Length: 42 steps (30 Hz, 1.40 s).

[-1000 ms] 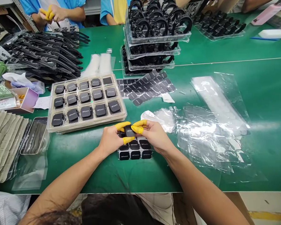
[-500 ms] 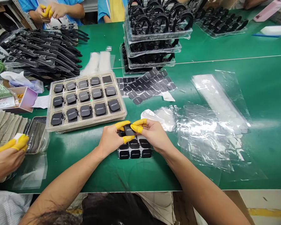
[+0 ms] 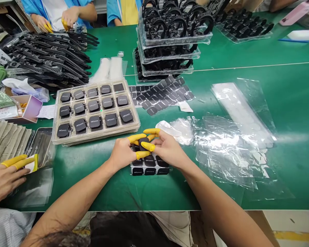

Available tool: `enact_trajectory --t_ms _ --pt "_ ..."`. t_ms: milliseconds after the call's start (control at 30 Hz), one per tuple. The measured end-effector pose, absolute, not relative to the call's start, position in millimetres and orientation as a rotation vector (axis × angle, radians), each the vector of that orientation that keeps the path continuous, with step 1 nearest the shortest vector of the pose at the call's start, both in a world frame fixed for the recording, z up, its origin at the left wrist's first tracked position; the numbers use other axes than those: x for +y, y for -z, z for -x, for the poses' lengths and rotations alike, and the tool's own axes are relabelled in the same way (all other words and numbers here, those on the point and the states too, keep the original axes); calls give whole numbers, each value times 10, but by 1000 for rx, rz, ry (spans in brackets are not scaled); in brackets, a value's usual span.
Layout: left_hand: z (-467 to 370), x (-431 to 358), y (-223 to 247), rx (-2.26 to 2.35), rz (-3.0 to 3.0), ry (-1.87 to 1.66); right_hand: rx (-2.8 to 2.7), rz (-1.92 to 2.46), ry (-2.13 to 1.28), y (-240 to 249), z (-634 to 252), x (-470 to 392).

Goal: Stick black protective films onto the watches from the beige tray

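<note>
My left hand and my right hand, both with yellow finger covers, hold one small black square piece between them, right thumb across its face. Below it, a sheet of black square labels lies on the green table, partly hidden by my fingers. To the left stands a beige tray whose compartments hold black square pieces; the one at its back right corner holds a flat dark square. Behind my hands lie more sheets of dark square labels.
Clear plastic trays of black bands are stacked at the back. Clear film sheets lie to the right, crumpled film nearer my right hand. A pile of black straps is at the back left. Another person's hand is at the left edge.
The black piece is now tilted and more covered by my right thumb, and my right fingers have shifted over it. The neighbour's hand at left has opened out over a white and yellow item.
</note>
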State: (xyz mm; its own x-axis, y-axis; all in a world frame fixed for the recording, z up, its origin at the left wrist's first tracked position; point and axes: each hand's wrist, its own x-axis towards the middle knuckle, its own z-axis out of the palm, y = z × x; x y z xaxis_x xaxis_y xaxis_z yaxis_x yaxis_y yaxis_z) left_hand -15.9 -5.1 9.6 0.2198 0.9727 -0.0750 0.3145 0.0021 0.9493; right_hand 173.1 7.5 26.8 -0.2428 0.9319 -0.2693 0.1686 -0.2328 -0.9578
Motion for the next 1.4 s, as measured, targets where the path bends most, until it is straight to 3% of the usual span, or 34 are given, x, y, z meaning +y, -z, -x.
enact_trajectory --t_ms 433,567,800,967,1133,1267,1400 --pt "174 -43 -186 1357 -1423 -824 -1420 1314 -1530 -334 -1788 45" --pt "189 -31 -216 1306 -1287 -892 -1361 1299 -1210 -602 -1648 508" --pt "200 -60 -271 1252 -1347 -860 -1988 1425 -694 -821 -750 2080" --pt "212 -47 -279 1245 -1406 -833 -2147 1555 -106 -792 -781 1895" --pt "194 -41 -287 1261 -1420 -822 -2372 1579 -271 -770 -930 1459" --pt "182 -28 -270 1251 -1426 -805 -2441 1592 -277 -778 -887 1544" --pt "171 -16 -256 1271 -1455 -759 -2308 1477 -522 -791 -934 1630"
